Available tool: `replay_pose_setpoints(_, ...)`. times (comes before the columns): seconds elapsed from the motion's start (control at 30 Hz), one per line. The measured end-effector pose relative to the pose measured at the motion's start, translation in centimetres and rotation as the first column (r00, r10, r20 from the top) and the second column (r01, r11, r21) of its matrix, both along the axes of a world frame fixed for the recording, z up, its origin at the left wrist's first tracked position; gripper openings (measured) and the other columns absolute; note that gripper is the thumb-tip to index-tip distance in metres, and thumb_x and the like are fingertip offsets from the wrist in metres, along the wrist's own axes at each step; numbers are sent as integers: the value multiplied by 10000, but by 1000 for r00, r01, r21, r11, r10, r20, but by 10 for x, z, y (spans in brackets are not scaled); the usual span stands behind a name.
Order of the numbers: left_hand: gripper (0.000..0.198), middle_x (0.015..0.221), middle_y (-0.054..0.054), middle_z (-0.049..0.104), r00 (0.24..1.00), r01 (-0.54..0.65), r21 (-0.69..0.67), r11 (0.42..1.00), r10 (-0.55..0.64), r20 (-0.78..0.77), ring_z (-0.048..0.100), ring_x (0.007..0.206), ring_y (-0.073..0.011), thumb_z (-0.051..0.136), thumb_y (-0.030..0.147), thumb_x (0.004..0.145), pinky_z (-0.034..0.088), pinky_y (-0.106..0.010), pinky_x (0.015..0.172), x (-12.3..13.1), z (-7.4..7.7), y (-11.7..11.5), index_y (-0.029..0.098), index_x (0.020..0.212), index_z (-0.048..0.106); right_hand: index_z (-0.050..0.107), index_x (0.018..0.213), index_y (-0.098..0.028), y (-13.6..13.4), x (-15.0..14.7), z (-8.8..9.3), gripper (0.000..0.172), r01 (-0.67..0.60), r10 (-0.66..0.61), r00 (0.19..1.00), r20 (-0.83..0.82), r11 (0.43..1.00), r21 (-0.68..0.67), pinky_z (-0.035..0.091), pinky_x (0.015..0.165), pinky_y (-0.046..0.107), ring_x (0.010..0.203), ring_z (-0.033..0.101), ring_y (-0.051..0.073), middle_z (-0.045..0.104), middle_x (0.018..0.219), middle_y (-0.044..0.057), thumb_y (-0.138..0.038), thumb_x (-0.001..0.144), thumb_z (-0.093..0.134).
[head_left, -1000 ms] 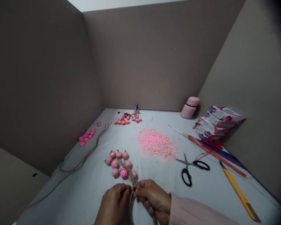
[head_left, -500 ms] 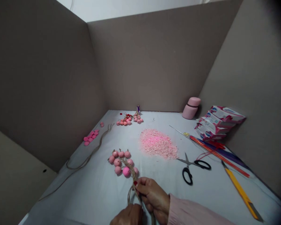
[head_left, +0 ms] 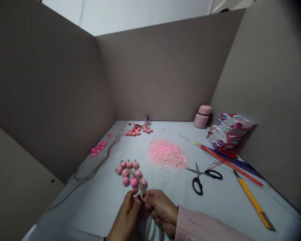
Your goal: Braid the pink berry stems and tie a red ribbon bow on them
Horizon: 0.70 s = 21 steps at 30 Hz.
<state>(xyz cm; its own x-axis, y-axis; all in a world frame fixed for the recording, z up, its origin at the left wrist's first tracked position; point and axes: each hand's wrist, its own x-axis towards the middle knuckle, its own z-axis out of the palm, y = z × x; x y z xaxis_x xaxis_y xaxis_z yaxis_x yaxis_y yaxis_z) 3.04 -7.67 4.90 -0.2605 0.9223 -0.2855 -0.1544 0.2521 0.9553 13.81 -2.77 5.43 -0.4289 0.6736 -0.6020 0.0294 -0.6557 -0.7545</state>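
Note:
A cluster of pink beads (head_left: pixel 125 173) on twine, one of them brighter pink, lies on the white tabletop in front of me. Its strands gather into a twine stem (head_left: pixel 142 188) that runs toward me. My right hand (head_left: pixel 163 209), in a pink sleeve, pinches this stem just below the beads, thumb against fingers. Loose twine ends (head_left: pixel 149 227) hang below that grip. Close on the stem's left side is my left hand (head_left: pixel 126 212), thumb and forefinger curved and slightly apart, with no twine visible between them. Its other fingers are partly hidden.
Pink granules (head_left: pixel 168 154) lie mid-table, scissors (head_left: pixel 200 175) right of them. Farther right are a yellow cutter knife (head_left: pixel 254 201), red and purple strips (head_left: pixel 230 160), stacked boxes (head_left: pixel 230 130) and a pink flask (head_left: pixel 202 116). Left: long twine (head_left: pixel 100 164), pink discs (head_left: pixel 99 148). Bead bunches (head_left: pixel 147 128) sit behind.
My left hand has risen from the lower twine ends up beside the stem, and its fingers have come apart. The right hand keeps its pinch. The view has tilted up slightly.

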Motion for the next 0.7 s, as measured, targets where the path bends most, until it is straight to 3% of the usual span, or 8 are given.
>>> replay_pose_setpoints(0.1,394,561,35,559,979,201,-92,975,-196,57,451,463,-106,649,496,605,314,-198,437,-9,-4,1,160,793,563,406,586,-188,0,1,-1,145,23,-23,1000,15,1000,13,3,307,199,238,147,12,372,351,-107,-121,707,450)
replay_pose_setpoints(0.2,348,542,24,563,914,308,-126,943,-330,-237,455,505,-114,570,504,696,327,-199,489,-57,0,-20,162,670,625,407,591,-190,1,3,-1,150,34,-35,999,34,999,23,-3,310,205,235,135,13,365,344,-109,-97,708,424)
replay_pose_setpoints(0.3,330,516,4,595,611,262,-242,934,-355,-707,521,537,-165,531,444,741,361,-231,534,-108,9,-43,207,528,619,400,595,-188,1,4,1,156,22,-23,999,35,999,33,-4,311,199,238,132,7,366,352,-110,-106,725,422)
replay_pose_setpoints(0.37,201,674,-22,668,459,97,-127,987,-158,-875,590,674,-228,546,380,727,401,-278,635,-113,15,-46,249,626,660,390,595,-190,1,4,2,161,2,-4,999,31,999,44,-6,312,197,241,130,5,368,358,-109,-121,735,430)
replay_pose_setpoints(0.4,152,841,-53,689,460,71,1,997,-32,-887,595,816,-261,589,372,682,408,-298,730,-104,18,-43,252,718,674,386,593,-191,0,4,2,164,-8,7,999,31,999,51,-4,312,196,243,131,5,367,358,-109,-125,736,431)
replay_pose_setpoints(0.47,229,1017,-91,651,584,193,72,978,-56,-810,566,952,-240,496,353,773,382,-289,834,-71,22,-30,234,916,630,383,594,-192,0,4,2,160,-28,25,999,38,997,68,-1,312,198,244,130,6,362,358,-110,-127,732,431)
replay_pose_setpoints(0.6,174,788,-74,653,798,207,38,978,-146,-585,582,720,-206,419,276,826,387,-277,690,-3,14,2,203,847,576,384,595,-196,0,5,1,139,-64,58,996,66,994,93,12,309,202,246,140,12,366,369,-105,-148,721,415)
replay_pose_setpoints(0.7,122,638,-8,581,974,161,28,987,-154,-165,502,632,-150,598,284,728,342,-222,620,6,-2,13,186,658,583,385,586,-199,0,7,-1,120,-105,96,992,77,988,116,28,312,203,257,141,19,357,369,-104,-166,697,420)
